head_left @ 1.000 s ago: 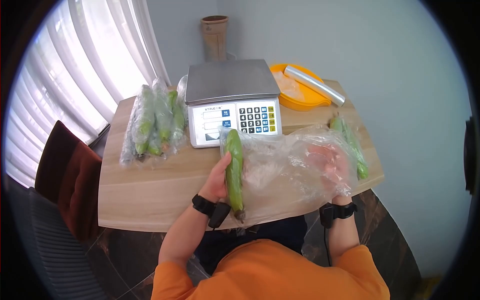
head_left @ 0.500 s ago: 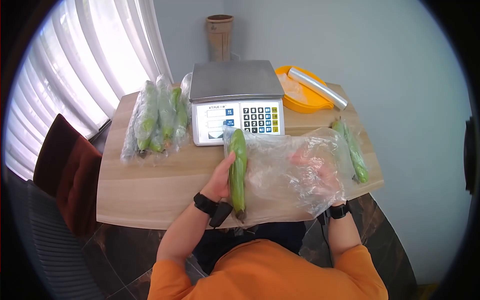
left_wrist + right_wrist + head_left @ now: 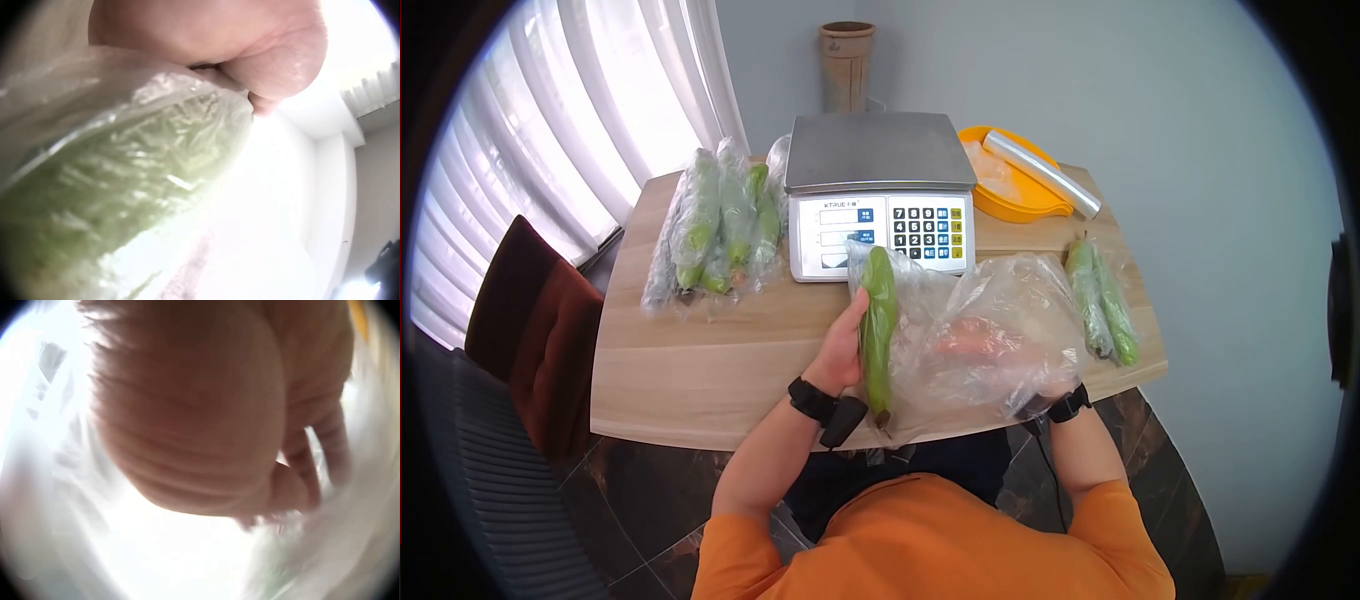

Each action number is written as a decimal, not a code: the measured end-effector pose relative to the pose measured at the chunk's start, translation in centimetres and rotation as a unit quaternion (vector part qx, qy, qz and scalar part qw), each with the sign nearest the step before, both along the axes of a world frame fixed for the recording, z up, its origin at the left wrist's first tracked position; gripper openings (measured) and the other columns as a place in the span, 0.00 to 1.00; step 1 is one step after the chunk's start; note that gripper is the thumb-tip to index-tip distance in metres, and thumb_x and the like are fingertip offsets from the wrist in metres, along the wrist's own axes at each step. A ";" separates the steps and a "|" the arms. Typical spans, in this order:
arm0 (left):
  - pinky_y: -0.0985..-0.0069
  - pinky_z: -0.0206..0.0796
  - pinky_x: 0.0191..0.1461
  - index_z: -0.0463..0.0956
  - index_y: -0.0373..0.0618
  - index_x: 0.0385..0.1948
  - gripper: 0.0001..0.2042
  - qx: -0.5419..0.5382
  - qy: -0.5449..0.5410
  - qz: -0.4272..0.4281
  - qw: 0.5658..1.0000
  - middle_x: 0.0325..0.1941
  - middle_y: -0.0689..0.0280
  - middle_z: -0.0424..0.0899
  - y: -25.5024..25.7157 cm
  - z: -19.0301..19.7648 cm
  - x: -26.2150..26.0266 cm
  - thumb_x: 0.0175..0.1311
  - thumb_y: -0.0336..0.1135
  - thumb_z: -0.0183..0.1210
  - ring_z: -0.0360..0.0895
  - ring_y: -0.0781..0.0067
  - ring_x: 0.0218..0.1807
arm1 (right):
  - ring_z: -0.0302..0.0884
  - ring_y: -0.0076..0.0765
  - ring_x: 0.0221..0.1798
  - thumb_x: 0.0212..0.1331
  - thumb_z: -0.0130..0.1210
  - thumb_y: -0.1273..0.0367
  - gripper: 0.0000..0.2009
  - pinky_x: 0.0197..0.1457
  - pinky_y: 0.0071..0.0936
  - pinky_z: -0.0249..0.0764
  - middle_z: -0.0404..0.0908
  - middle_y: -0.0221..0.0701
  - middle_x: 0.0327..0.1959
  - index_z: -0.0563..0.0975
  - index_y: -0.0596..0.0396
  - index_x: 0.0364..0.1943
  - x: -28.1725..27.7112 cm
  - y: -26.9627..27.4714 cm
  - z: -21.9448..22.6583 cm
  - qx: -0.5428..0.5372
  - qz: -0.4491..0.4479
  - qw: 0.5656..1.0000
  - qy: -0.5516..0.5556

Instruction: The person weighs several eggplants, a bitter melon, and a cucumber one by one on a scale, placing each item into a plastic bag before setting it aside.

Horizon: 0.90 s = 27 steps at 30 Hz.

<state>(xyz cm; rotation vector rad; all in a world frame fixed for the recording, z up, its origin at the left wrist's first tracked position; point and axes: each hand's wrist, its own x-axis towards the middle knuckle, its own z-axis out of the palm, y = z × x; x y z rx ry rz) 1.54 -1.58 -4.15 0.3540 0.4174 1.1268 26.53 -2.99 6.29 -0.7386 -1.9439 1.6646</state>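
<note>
My left hand (image 3: 840,345) grips a long green vegetable (image 3: 879,330) with a dark stem end, held upright in front of the scale, thumb along its side. Clear plastic lies over the vegetable, which fills much of the left wrist view (image 3: 112,187). From it a loose, wrinkled clear plastic bag (image 3: 1025,290) spreads to the right. Through the film my right hand (image 3: 985,345) shows, pointing left towards the vegetable. In the right wrist view its fingers (image 3: 334,444) are spread apart, with plastic around the hand.
A weighing scale (image 3: 880,155) stands at the back middle of the table (image 3: 690,380). Several wrapped green vegetables (image 3: 700,225) lie left of it, and wrapped ones (image 3: 1110,310) lie at the right. An orange basin (image 3: 1020,208) holds a plastic roll (image 3: 1040,172).
My right hand has moved left within the plastic, nearer the vegetable, and the bag has bunched up around it. My left hand keeps its hold on the vegetable.
</note>
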 end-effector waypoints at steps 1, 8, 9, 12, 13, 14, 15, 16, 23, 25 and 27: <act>0.74 0.72 0.47 0.72 0.46 0.51 0.21 0.015 -0.012 -0.012 1.000 0.42 0.67 0.79 -0.1 0.0 -0.1 0.73 0.53 0.42 0.77 0.74 0.41 | 0.67 0.37 0.63 0.59 0.54 0.70 0.21 0.66 0.32 0.63 0.70 0.35 0.62 0.72 0.55 0.59 0.5 0.5 -1.4 0.033 0.012 0.999 -0.024; 0.74 0.71 0.52 0.70 0.45 0.55 0.22 0.029 0.013 0.017 0.999 0.47 0.67 0.79 0.0 -0.5 -0.2 0.73 0.51 0.41 0.76 0.75 0.46 | 0.72 0.41 0.57 0.58 0.48 0.71 0.15 0.62 0.33 0.66 0.78 0.38 0.52 0.78 0.54 0.49 -1.8 2.6 -3.1 0.033 0.036 0.998 -0.042; 0.73 0.71 0.52 0.69 0.45 0.56 0.22 0.030 0.011 0.017 0.999 0.48 0.66 0.78 0.0 -0.5 -0.2 0.74 0.51 0.40 0.76 0.74 0.47 | 0.72 0.41 0.57 0.56 0.51 0.70 0.15 0.62 0.34 0.66 0.78 0.37 0.50 0.78 0.54 0.48 -2.0 3.0 -3.1 0.127 0.052 0.989 -0.055; 0.72 0.70 0.55 0.67 0.44 0.58 0.22 0.031 0.004 0.011 0.999 0.51 0.65 0.77 0.1 -0.2 -0.1 0.74 0.50 0.40 0.76 0.72 0.49 | 0.72 0.41 0.57 0.53 0.57 0.68 0.14 0.61 0.34 0.67 0.78 0.36 0.48 0.79 0.54 0.44 -2.8 3.7 -3.4 0.265 0.076 0.956 -0.099; 0.71 0.70 0.56 0.66 0.44 0.59 0.22 0.028 0.001 0.010 1.000 0.52 0.64 0.77 0.1 0.0 0.0 0.74 0.50 0.40 0.76 0.70 0.50 | 0.72 0.41 0.56 0.52 0.57 0.68 0.13 0.60 0.33 0.68 0.79 0.36 0.48 0.79 0.54 0.43 -3.1 3.6 -3.5 0.214 0.073 0.967 -0.116; 0.71 0.69 0.57 0.65 0.43 0.60 0.22 0.018 0.001 0.011 1.000 0.54 0.64 0.76 0.0 0.3 0.1 0.74 0.49 0.40 0.76 0.70 0.50 | 0.73 0.41 0.55 0.51 0.58 0.67 0.13 0.58 0.33 0.69 0.79 0.35 0.47 0.79 0.54 0.42 -3.3 3.5 -3.7 0.163 0.069 0.975 -0.133; 0.70 0.69 0.58 0.64 0.43 0.61 0.22 0.009 0.002 0.012 1.000 0.55 0.63 0.75 -0.1 0.7 0.3 0.75 0.48 0.39 0.76 0.69 0.51 | 0.73 0.41 0.55 0.51 0.58 0.67 0.14 0.57 0.33 0.69 0.79 0.36 0.47 0.78 0.54 0.43 -2.9 3.8 -5.6 0.179 0.057 0.974 -0.127; 0.70 0.68 0.58 0.63 0.42 0.62 0.22 0.000 0.002 0.013 1.000 0.57 0.62 0.75 -0.1 0.9 0.5 0.75 0.47 0.39 0.76 0.68 0.52 | 0.74 0.40 0.54 0.51 0.59 0.66 0.15 0.56 0.33 0.70 0.79 0.37 0.47 0.78 0.55 0.44 -2.2 4.6 -8.8 0.196 0.045 0.972 -0.122; 0.79 0.67 0.57 0.69 0.37 0.58 0.17 0.116 0.134 0.047 0.983 0.54 0.64 0.77 0.1 -0.1 0.6 0.74 0.37 0.43 0.75 0.77 0.52 | 0.74 0.34 0.51 0.54 0.61 0.64 0.26 0.55 0.30 0.70 0.77 0.40 0.47 0.71 0.57 0.57 -5.3 2.5 -3.1 -0.023 -0.079 0.990 -0.115; 0.81 0.66 0.55 0.72 0.37 0.55 0.16 0.123 0.204 0.068 0.969 0.51 0.67 0.79 -0.1 -0.4 1.1 0.74 0.36 0.45 0.74 0.81 0.50 | 0.73 0.33 0.50 0.54 0.62 0.64 0.27 0.55 0.30 0.70 0.77 0.38 0.47 0.69 0.58 0.58 -5.8 2.6 -2.8 0.008 -0.106 0.988 -0.112; 0.82 0.66 0.53 0.73 0.36 0.54 0.15 0.130 0.210 0.076 0.966 0.49 0.68 0.79 -0.1 -0.6 1.3 0.73 0.36 0.46 0.74 0.83 0.49 | 0.73 0.32 0.50 0.55 0.62 0.65 0.27 0.54 0.29 0.70 0.77 0.36 0.47 0.68 0.58 0.59 -6.1 2.8 -3.3 -0.002 -0.142 0.987 -0.077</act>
